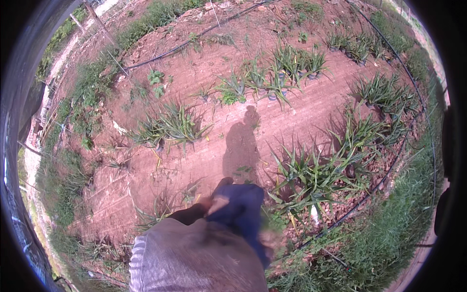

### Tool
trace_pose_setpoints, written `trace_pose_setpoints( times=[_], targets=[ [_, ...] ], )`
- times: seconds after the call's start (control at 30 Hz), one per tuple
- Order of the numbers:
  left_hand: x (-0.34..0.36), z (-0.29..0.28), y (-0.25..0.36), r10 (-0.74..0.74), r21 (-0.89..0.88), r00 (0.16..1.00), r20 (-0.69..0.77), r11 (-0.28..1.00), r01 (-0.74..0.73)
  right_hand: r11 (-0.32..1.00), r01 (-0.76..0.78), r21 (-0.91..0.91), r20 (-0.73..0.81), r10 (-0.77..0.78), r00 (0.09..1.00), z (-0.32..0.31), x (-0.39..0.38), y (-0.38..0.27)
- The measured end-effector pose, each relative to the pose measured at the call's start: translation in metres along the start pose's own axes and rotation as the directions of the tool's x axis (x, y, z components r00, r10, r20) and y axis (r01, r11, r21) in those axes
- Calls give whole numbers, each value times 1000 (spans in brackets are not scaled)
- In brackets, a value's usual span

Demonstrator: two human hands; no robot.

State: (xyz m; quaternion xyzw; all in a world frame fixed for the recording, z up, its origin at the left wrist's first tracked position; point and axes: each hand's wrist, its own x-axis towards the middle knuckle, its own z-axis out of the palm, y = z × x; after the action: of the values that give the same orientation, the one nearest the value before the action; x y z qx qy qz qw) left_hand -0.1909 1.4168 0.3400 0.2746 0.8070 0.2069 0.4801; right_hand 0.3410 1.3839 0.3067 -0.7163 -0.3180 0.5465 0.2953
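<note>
My grey shirt [194, 258] fills the lower middle, with a blue trouser leg [241, 202] ahead of it. At the left edge of the blue cloth is what looks like my left hand [215, 204]; its fingers are smeared and I cannot make out anything in it. A blurred skin-toned patch right of the leg seems to be my right hand [269, 239], its fingers indistinct. Nearest to it is a cluster of spiky green plants [314, 177]. A dark brown shoe tip [225, 181] shows beyond the leg on the reddish soil [194, 168].
Spiky plants in dark pots [177, 124] stand to the left, with a potted row [272, 80] farther ahead. A black hose [180, 47] crosses the far soil; another hose [396, 158] edges the right-hand plants and grass [404, 204]. A wooden post [99, 22] stands far left.
</note>
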Motion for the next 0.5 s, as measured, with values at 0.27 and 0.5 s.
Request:
trace_pose_setpoints(
  times=[0.27,0.5],
  targets=[
    [269,-130,-55,348,362,934,-84,884,-297,958,201,-204,31,-199,980,221,158,-144],
    [339,-218,20,-199,-394,975,96,892,221,930,-120,-347,-420,-40,907,283,110,-153]
  ],
)
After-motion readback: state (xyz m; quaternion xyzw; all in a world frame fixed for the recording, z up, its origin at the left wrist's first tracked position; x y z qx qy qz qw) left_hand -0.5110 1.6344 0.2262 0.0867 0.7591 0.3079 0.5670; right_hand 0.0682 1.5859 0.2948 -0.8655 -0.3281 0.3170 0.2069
